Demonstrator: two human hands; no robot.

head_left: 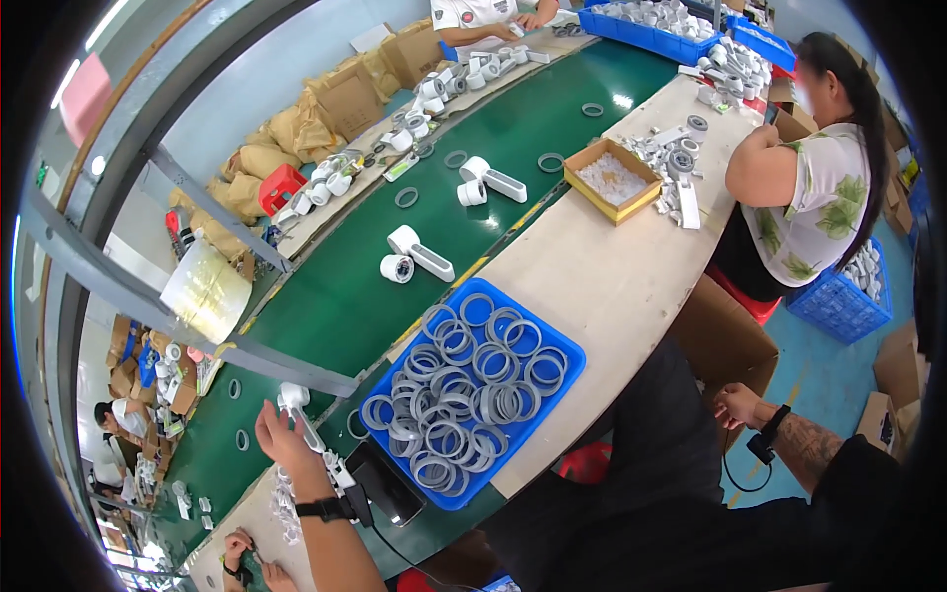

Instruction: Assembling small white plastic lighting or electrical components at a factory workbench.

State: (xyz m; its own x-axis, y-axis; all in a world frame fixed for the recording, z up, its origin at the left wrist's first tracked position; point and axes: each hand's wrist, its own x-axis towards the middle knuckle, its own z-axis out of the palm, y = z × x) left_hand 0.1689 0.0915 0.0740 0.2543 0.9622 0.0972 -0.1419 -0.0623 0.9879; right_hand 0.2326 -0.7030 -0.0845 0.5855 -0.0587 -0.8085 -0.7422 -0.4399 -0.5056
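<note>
My left hand (284, 440) is over the green belt, its fingers apart and nothing visible in them. Beside its fingertips lies a white handled plastic part (293, 397), partly hidden by the hand. To its right, a blue tray (574, 357) holds many loose grey rings (449, 340), piled over one another. A dark phone-like slab (387, 481) lies between my left wrist and the tray. My right hand (735, 406) hangs low at the right, beside my dark-clothed leg, with its fingers curled together. Whatever they may hold is hidden.
White handled parts (432, 262) and grey rings (406, 197) sit on the green belt (326, 286). A metal post (286, 367) stands near my left hand. On the bench is a yellow box (617, 209) of small clear pieces. A co-worker (814, 197) sits at right; an open carton (725, 335) stands below.
</note>
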